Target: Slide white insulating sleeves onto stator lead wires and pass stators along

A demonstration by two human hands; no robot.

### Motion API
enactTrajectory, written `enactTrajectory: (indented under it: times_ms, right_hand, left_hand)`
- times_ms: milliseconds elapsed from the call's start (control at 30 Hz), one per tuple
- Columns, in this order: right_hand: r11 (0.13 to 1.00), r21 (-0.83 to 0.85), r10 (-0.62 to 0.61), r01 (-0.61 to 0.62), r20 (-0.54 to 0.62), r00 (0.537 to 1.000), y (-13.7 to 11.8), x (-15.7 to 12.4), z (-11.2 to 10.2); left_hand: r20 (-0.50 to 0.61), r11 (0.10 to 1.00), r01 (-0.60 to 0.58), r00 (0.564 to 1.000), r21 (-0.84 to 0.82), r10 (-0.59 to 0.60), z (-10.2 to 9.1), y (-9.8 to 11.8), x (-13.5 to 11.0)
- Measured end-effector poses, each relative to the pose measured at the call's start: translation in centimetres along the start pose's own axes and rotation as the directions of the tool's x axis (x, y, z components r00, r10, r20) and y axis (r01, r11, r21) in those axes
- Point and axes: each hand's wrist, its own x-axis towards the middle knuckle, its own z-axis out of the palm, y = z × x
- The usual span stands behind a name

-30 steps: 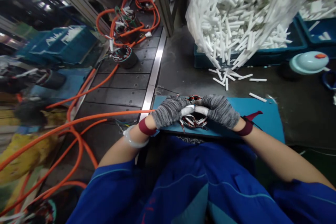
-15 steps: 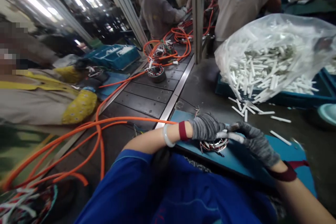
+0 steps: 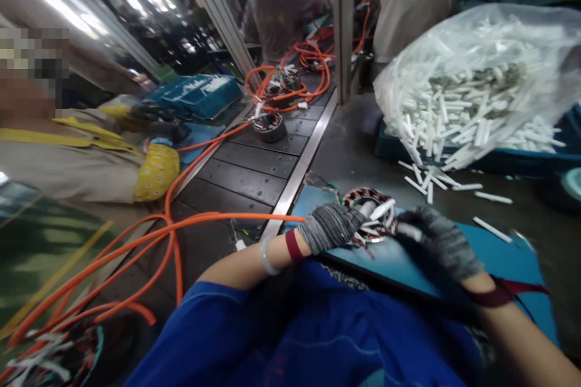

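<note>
As the blue mat (image 3: 503, 254) is spread beneath both hands, a plastic bag (image 3: 494, 36), well filled with white tubes (image 3: 483, 130), is seen beyond its far edge. The wound coil (image 3: 356, 195) is placed toward the mat's far left corner. The right hand (image 3: 442, 245) is held half-curled beside the coil's right side; whether anything is gripped cannot be told. The left hand (image 3: 331, 228) is laid against the coil's near left side, its hold hidden. White sleeves (image 3: 382, 210) are already gathered on the coil, so the work is judged partly done; what is left cannot be counted.
</note>
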Motion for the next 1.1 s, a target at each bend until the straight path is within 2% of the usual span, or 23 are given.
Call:
enactTrajectory:
  times_ms: [33, 100, 200, 300, 433, 533, 667, 833, 900, 967, 1033, 1100]
  right_hand:
    - [0.998, -0.057, 0.011, -0.018, -0.119, 0.993, -0.1, 0.2, -0.3]
    - [0.997, -0.071, -0.008, -0.012, -0.283, 0.959, -0.4, 0.1, -0.9]
    - [0.996, -0.047, -0.084, 0.071, -0.395, 0.915, -1.0, -0.6, -1.4]
    - [0.976, -0.076, -0.219, 0.205, -0.354, 0.909, -1.8, -1.9, -1.3]
    - [0.921, -0.174, -0.381, 0.349, -0.205, 0.902, -2.9, -2.6, -0.4]
    - [0.890, -0.217, -0.426, 0.401, -0.086, 0.900, -3.9, -1.8, 0.6]
    - [0.918, -0.229, -0.343, 0.325, -0.044, 0.938, -4.6, -0.8, 1.1]
    - [0.979, 0.033, -0.203, 0.201, 0.064, 0.977, -4.1, -2.2, 0.2]
    - [0.985, 0.069, -0.166, 0.160, 0.088, 0.982, -3.8, -2.5, -0.4]
    - [0.985, 0.134, -0.125, 0.110, 0.110, 0.986, -3.4, -2.3, -1.2]
    - [0.969, 0.248, -0.042, 0.015, 0.106, 0.993, -2.8, -2.0, -1.9]
    - [0.935, 0.346, 0.059, -0.079, 0.070, 0.996, -2.3, -1.8, -2.4]
  left_hand:
    - [0.039, 0.998, 0.055, 0.998, -0.032, -0.054, -0.6, 0.7, 0.2]
    - [0.076, 0.979, 0.098, 0.993, -0.178, -0.086, -1.5, 1.0, 0.6]
    - [0.044, 0.904, 0.061, 0.998, -0.424, -0.047, -1.8, -0.3, 0.4]
    - [0.007, 0.877, 0.035, 0.999, -0.480, -0.036, -1.3, -1.6, -1.5]
    - [-0.186, 0.920, -0.022, 0.981, -0.391, -0.056, -1.2, -2.0, -5.0]
    - [-0.189, 0.923, -0.054, 0.982, -0.380, -0.021, -1.1, -2.3, -6.1]
    - [-0.190, 0.873, -0.109, 0.982, -0.476, 0.019, -0.4, -3.5, -5.3]
    - [-0.130, 0.751, -0.112, 0.991, -0.651, 0.035, 0.0, -4.6, -3.0]
    - [-0.125, 0.774, -0.122, 0.991, -0.622, 0.056, -0.1, -4.3, -2.4]
    - [-0.164, 0.840, -0.135, 0.985, -0.526, 0.056, 0.0, -3.7, -2.3]
    - [-0.257, 0.887, -0.166, 0.965, -0.430, 0.056, 0.4, -3.0, -2.7]
    - [-0.351, 0.896, -0.204, 0.935, -0.395, 0.058, 1.1, -2.4, -3.4]
